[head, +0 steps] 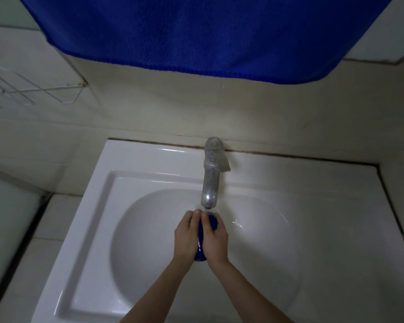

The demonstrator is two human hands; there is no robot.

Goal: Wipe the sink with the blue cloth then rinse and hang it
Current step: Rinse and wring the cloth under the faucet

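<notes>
A small blue cloth (200, 249), bunched up and wet, sits squeezed between my two hands over the white sink (131, 241) bowl, just below the spout of the metal tap (210, 183). My left hand (186, 236) grips the cloth from the left, fingers curled round it. My right hand (215, 238) grips it from the right, with fingertips near the spout. Most of the cloth is hidden between my palms. I cannot tell whether water runs from the tap.
A large blue towel (184, 36) hangs across the top of the view above the tap. A white wire rack (33, 89) is fixed to the tiled wall at the left. The tap's lever (222, 160) points to the front right.
</notes>
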